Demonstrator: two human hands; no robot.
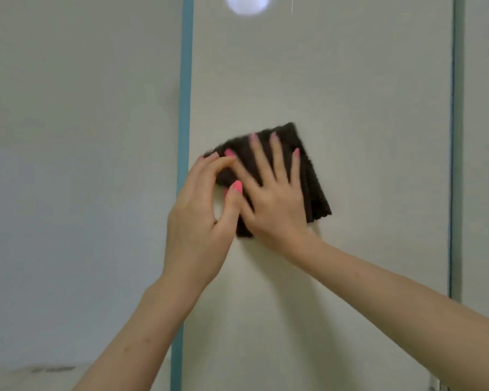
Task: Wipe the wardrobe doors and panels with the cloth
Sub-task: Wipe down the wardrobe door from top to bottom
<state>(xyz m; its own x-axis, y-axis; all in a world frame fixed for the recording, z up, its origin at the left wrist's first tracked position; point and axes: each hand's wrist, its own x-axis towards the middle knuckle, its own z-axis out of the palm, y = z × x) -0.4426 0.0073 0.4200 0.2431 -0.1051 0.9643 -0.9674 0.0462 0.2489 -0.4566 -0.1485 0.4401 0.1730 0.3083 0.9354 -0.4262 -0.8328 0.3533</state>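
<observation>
So both hands are up on the cloth, which is a dark brown folded square of fuzzy fabric sitting flat against the middle door of the wardrobe, a bit left of that door's centre and tilted so one corner points up.

The right hand is laid flat on it, fingers straight and spread, palm pressing the cloth to the panel. The fingers look a little blurred.

The left hand is at the cloth's left edge, fingers bent, with thumb and fingertips pinching that edge. The right hand's thumb is tucked behind the left one, so I can't see it properly. Nails on both are bright pink.

The door is a pale cream colour with a teal strip running down its left edge and a thinner dark one down the right. Left of the teal strip is another pale panel. There's a round white glare spot at the top of the door, straight above the cloth.
</observation>
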